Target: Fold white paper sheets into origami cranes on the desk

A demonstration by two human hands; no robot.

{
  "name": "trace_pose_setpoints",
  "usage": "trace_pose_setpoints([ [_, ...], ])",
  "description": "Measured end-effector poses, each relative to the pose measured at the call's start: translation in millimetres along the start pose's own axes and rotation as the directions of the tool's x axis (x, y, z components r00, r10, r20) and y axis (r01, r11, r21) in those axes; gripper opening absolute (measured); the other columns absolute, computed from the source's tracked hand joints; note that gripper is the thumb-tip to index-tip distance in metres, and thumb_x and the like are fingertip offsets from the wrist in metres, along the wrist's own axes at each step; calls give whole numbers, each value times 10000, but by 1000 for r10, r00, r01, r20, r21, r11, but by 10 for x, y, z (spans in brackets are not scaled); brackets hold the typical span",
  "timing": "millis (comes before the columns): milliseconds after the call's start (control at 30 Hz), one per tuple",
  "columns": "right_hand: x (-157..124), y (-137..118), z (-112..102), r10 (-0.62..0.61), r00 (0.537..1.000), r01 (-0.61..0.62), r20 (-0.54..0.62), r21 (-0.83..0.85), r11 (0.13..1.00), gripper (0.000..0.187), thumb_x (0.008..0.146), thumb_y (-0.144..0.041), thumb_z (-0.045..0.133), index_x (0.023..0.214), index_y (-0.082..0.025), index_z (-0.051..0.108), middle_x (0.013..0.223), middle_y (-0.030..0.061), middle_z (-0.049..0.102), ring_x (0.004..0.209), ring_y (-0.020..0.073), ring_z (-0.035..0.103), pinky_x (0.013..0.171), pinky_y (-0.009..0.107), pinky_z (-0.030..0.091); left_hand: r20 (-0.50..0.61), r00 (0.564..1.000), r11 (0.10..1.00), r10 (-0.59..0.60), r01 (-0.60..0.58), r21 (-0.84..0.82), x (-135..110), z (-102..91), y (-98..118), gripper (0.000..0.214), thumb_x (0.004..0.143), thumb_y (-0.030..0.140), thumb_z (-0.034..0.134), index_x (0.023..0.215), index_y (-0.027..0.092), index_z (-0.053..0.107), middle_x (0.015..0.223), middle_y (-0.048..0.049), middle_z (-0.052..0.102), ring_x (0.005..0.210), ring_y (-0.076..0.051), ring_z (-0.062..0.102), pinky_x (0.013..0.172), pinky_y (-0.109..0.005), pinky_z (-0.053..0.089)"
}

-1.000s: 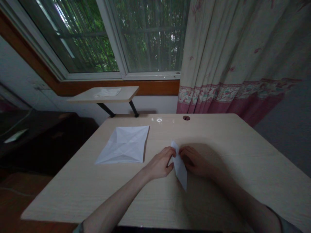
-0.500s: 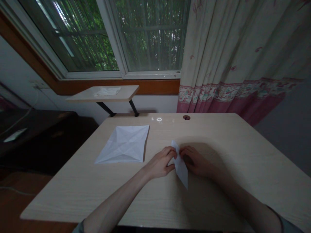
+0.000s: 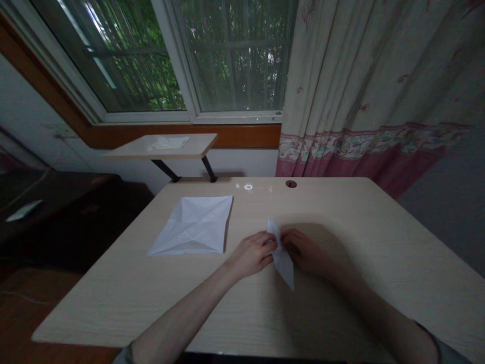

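A small folded piece of white paper (image 3: 285,266) stands tilted between my hands, its narrow tip pointing away and a wider pointed end toward me. My left hand (image 3: 253,254) grips its left side, with the fingertips curled onto the paper. From the right, my right hand (image 3: 305,250) pinches the same paper near its middle; part of these fingers is in shadow. To the left of my hands, a larger creased sheet of white paper (image 3: 200,225) lies on the wooden desk (image 3: 227,313), apart from both hands.
At the desk's back left stands a raised shelf (image 3: 132,147) on black legs, with crumpled white paper (image 3: 168,143) on it. A round cable hole (image 3: 291,184) sits near the back edge. Behind are a window (image 3: 235,55) and a curtain (image 3: 341,91). Dark furniture (image 3: 76,202) stands left.
My left fingers have closed in nearer to the folded paper's middle. The paper's near end has shifted slightly up and right. My right hand and the larger sheet look nearly unmoved.
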State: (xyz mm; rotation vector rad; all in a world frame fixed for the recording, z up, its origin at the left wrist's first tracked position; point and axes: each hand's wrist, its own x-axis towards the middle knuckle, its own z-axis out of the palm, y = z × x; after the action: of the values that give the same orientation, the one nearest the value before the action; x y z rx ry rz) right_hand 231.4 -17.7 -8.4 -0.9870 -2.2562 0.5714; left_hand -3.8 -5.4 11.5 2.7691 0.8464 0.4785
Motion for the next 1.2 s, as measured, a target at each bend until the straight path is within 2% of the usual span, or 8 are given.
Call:
trace_pose_setpoints([
  [133, -24, 49, 29, -14, 1000, 14, -15, 5, 1000, 219, 808, -23, 480, 878, -212, 566, 969, 63, 623, 887, 204, 585, 794, 361, 509, -28, 1000, 1000, 8, -8, -3, -5, 33, -18, 180, 923, 183, 575, 1088, 197, 644, 1217, -82, 643, 1169, -245, 596, 993, -377, 511],
  [233, -23, 49, 28, 13, 1000, -12, -28, 40, 999, 229, 787, -14, 477, 860, -216, 555, 938, 52, 618, 867, 198, 588, 778, 344, 501, -80, 997, 997, -19, 13, -81, -6, 57, -33, 162, 939, 179, 557, 1063, 205, 659, 1188, -66, 653, 1131, -217, 612, 973, -356, 519],
  [467, 14, -39, -27, 73, 997, -71, -16, 80, 994, 128, 862, -102, 536, 900, -218, 574, 903, 43, 610, 840, 199, 593, 773, 341, 512, -172, 980, 969, -99, 55, -241, 2, 99, -30, 168, 985, 310, 552, 1023, 192, 666, 1165, -65, 668, 1103, -201, 620, 966, -339, 515],
  [600, -2, -22, -2, 54, 999, -53, -10, 43, 998, 133, 899, -135, 540, 986, -215, 601, 994, 66, 620, 920, 212, 602, 836, 365, 524, -154, 981, 967, -119, 79, -243, 6, 84, -17, 211, 1003, 342, 520, 1043, 184, 654, 1129, -65, 684, 1076, -199, 627, 946, -333, 514],
  [867, 17, 16, 65, 97, 995, -96, -27, 20, 995, 124, 950, -173, 523, 973, -212, 639, 994, 65, 642, 956, 211, 609, 888, 393, 522, -106, 982, 971, -156, 133, -200, 36, 46, 9, 227, 1020, 330, 473, 1014, 179, 643, 1088, -65, 694, 1048, -212, 641, 934, -336, 513],
  [1067, 36, 30, 112, 157, 986, -154, -50, 58, 986, 181, 943, -157, 519, 1061, -208, 646, 1100, 93, 644, 1031, 228, 604, 954, 440, 507, -132, 969, 937, -210, 161, -311, 65, 61, 25, 203, 1007, 286, 491, 936, 183, 650, 1094, -68, 683, 1034, -200, 645, 939, -326, 513],
  [1200, 22, 74, 148, 145, 987, -140, -65, 68, 988, 201, 951, -163, 502, 1085, -225, 637, 1117, 87, 642, 1055, 227, 602, 968, 449, 501, -160, 958, 906, -238, 160, -391, 66, 34, 44, 153, 988, 279, 522, 925, 189, 628, 1091, -65, 667, 1021, -196, 645, 923, -320, 516],
])
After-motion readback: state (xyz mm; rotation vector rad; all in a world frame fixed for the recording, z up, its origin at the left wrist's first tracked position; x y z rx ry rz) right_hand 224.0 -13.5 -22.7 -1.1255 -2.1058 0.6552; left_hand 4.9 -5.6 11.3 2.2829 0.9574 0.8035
